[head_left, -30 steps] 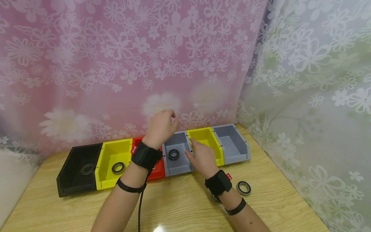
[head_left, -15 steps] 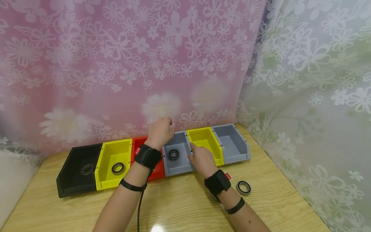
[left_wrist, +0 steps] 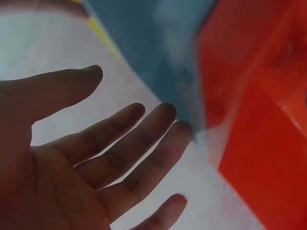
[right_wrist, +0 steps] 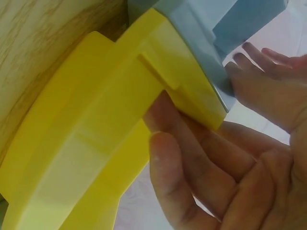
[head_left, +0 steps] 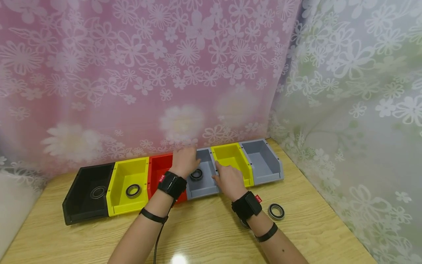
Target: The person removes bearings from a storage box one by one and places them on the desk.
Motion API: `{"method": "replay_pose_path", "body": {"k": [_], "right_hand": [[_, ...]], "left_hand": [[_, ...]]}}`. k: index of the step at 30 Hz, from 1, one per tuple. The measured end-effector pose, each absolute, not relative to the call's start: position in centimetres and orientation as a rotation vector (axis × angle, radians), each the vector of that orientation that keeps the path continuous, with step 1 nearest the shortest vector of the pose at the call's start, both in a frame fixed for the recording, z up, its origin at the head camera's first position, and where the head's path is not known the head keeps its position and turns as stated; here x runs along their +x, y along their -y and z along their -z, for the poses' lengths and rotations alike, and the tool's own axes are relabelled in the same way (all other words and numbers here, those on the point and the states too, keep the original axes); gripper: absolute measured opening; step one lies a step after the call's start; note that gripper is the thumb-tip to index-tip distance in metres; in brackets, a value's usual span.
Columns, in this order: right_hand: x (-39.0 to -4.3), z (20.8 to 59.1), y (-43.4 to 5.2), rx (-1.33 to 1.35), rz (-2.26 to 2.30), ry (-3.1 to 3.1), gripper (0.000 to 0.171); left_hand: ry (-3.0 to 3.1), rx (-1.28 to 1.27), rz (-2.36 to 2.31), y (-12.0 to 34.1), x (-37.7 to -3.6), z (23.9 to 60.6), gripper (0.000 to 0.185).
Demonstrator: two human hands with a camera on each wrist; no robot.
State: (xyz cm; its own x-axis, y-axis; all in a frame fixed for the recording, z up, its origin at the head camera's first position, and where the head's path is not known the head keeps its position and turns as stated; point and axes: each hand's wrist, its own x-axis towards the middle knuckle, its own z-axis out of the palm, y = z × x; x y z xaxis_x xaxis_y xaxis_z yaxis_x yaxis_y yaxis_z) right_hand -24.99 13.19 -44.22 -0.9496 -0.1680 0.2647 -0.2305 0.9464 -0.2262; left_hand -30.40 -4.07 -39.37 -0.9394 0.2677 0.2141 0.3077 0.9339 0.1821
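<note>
Six plastic bins stand in a row against the curtain. My left hand (head_left: 185,161) hovers low over the back of the red bin (head_left: 159,165) and the middle grey bin (head_left: 202,191), fingers spread and straight (left_wrist: 120,148), holding nothing. A black ring bearing (head_left: 196,174) lies in that grey bin, just right of the hand. My right hand (head_left: 227,178) rests on the front left rim of the yellow bin (head_left: 232,156), its fingers (right_wrist: 192,143) lying fairly straight against the yellow wall (right_wrist: 96,120).
A black bin (head_left: 79,212) and a second yellow bin (head_left: 126,209) at the left each hold one bearing. Another grey bin (head_left: 263,165) ends the row at the right. A loose bearing (head_left: 276,211) lies on the wooden table (head_left: 204,234) by my right wrist. Curtains close the back and right.
My left hand has come down from above the bins' back edge to just over the red and grey bins. The right hand has barely moved.
</note>
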Motion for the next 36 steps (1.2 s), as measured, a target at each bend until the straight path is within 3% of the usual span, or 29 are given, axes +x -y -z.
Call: {"method": "replay_pose_path", "body": {"k": [13,36], "right_hand": [[-25.0,44.0,-13.1,0.271,-0.346,2.906,0.061],[-24.9,43.8,-13.0,0.261,-0.302,2.902,0.061]], "left_hand": [[3.009,-0.495,0.050,2.9,-29.6,42.4,0.018],[3.109,-0.492,-0.232,1.6,-28.4,42.9,0.016]]}}
